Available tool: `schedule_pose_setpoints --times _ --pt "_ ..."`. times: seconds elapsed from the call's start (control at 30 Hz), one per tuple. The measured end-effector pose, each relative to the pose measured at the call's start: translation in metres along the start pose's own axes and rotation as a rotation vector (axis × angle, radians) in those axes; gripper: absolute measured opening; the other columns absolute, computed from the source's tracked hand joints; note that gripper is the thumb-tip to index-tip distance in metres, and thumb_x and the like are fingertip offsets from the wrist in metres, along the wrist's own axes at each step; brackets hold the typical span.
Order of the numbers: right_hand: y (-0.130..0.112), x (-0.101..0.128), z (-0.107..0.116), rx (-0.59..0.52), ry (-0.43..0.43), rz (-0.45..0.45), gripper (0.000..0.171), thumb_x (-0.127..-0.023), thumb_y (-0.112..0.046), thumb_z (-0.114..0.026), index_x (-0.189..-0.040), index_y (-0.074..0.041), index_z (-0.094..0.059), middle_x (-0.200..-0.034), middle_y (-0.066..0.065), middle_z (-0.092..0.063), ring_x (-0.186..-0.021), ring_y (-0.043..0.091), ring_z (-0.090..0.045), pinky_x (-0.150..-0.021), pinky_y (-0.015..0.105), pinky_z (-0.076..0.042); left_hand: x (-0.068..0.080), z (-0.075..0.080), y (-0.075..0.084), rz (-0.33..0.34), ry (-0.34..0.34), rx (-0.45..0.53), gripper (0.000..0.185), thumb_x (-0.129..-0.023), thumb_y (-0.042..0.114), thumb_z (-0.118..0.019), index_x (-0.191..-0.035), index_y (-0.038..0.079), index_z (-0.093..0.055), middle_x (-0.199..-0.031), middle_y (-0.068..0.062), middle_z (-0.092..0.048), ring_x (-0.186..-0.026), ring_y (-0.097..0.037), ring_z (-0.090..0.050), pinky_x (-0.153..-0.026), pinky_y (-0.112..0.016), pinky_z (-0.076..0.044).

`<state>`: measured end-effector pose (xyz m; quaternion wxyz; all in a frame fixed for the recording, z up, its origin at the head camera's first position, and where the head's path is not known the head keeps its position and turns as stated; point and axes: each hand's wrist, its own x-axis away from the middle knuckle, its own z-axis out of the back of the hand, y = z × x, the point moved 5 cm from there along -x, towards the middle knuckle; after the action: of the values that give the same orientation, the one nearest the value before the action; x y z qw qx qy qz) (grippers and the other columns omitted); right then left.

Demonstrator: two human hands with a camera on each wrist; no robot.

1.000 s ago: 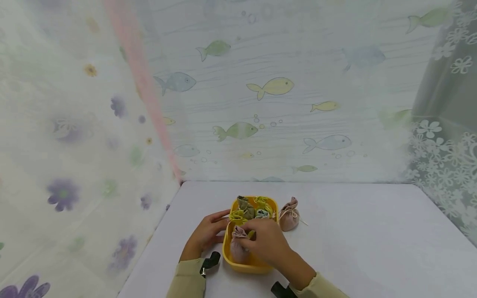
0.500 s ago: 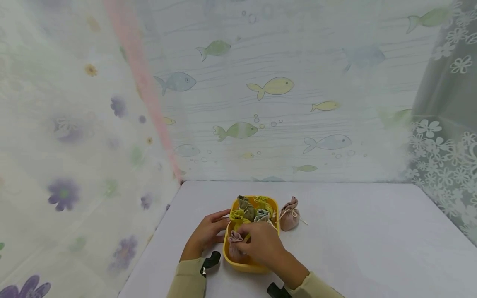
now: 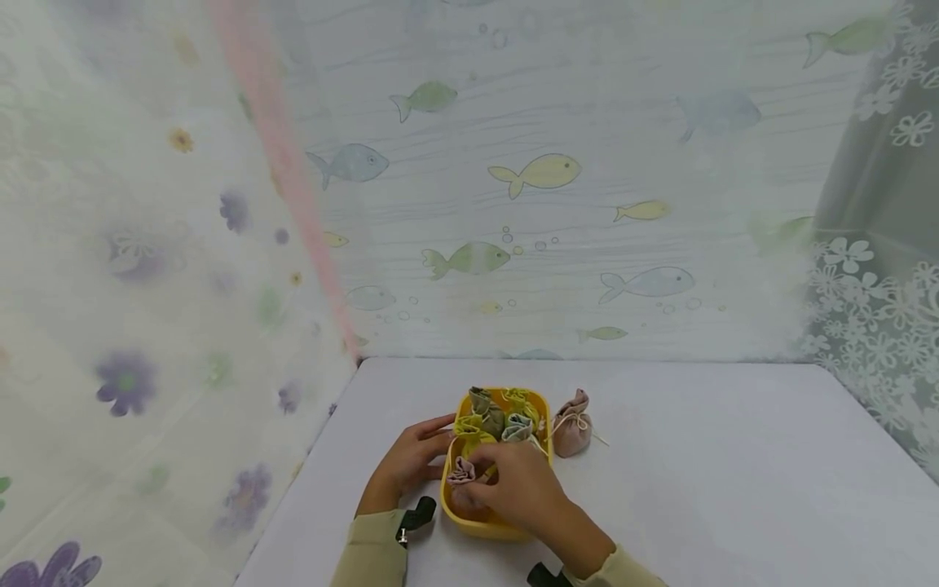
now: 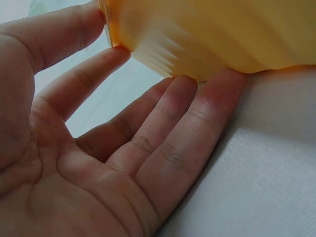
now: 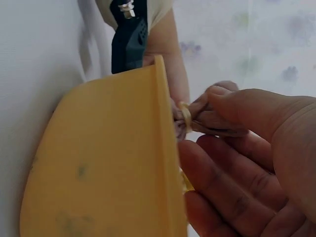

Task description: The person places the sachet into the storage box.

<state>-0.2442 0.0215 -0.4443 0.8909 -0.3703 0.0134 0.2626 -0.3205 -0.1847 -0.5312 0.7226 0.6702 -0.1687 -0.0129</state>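
A yellow plastic tray (image 3: 487, 532) stands on the table with several small drawstring pouches in it. Straight fingers of my left hand (image 3: 412, 456) touch its left outer wall; in the left wrist view the fingertips (image 4: 222, 86) lie along the tray's lower side. My right hand (image 3: 524, 485) is over the front part, pinching the gathered neck of a dusty-pink pouch (image 3: 464, 473) between thumb and fingers. Seen from the right wrist, this pouch (image 5: 210, 116) has a cream cord at its neck, its body hidden behind the tray wall (image 5: 103, 153).
An olive pouch (image 3: 486, 414), a yellow-green pouch (image 3: 469, 430) and a pale blue pouch (image 3: 517, 427) fill the tray's back part. Another dusty-pink pouch (image 3: 572, 428) stands on the white table (image 3: 719, 473), right of the tray. Patterned curtains (image 3: 543, 204) rise behind.
My right hand has lowered the dusty-pink pouch a little and moved it slightly left inside the tray's front part. The left hand has stayed at the tray's side.
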Motion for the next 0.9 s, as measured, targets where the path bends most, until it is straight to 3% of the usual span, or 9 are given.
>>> schedule_pose_setpoints --times 0.33,0.63,0.77,0.9 --pt "0.0 0.007 0.011 -0.038 0.02 0.005 0.016 -0.089 -0.042 -0.081 -0.099 -0.03 -0.079 -0.085 -0.024 -0.071 -0.073 -0.002 -0.061 -0.065 0.018 -0.052 0.0 -0.001 -0.001 0.007 0.007 -0.004 0.065 -0.097 0.041 -0.072 -0.154 0.02 -0.051 -0.145 -0.012 -0.062 -0.12 -0.024 -0.068 -0.09 -0.048 -0.062" --pt "-0.002 0.01 0.033 -0.079 0.142 0.107 0.013 -0.09 -0.03 -0.082 -0.098 -0.02 -0.079 -0.088 -0.017 -0.074 -0.074 -0.003 -0.066 -0.066 0.018 -0.057 -0.001 0.0 0.0 -0.002 0.001 -0.008 0.066 -0.096 0.042 -0.072 -0.154 0.019 -0.051 -0.147 -0.014 -0.061 -0.123 -0.025 -0.066 -0.091 -0.048 -0.062" --pt "0.002 0.01 0.046 -0.094 0.202 0.108 0.01 -0.089 -0.026 -0.083 -0.097 -0.022 -0.077 -0.09 -0.018 -0.073 -0.076 -0.002 -0.068 -0.068 0.025 -0.061 -0.001 0.0 0.0 -0.004 0.003 -0.006 0.067 -0.096 0.042 -0.073 -0.155 0.019 -0.05 -0.146 -0.014 -0.061 -0.123 -0.025 -0.066 -0.091 -0.048 -0.062" --pt "0.007 0.011 0.062 -0.072 0.316 0.099 0.014 -0.086 -0.023 -0.086 -0.095 -0.026 -0.076 -0.087 -0.02 -0.072 -0.075 -0.003 -0.067 -0.068 0.028 -0.061 -0.001 0.0 0.0 -0.007 0.005 -0.008 0.068 -0.096 0.043 -0.073 -0.155 0.018 -0.05 -0.145 -0.014 -0.062 -0.123 -0.024 -0.066 -0.092 -0.048 -0.062"
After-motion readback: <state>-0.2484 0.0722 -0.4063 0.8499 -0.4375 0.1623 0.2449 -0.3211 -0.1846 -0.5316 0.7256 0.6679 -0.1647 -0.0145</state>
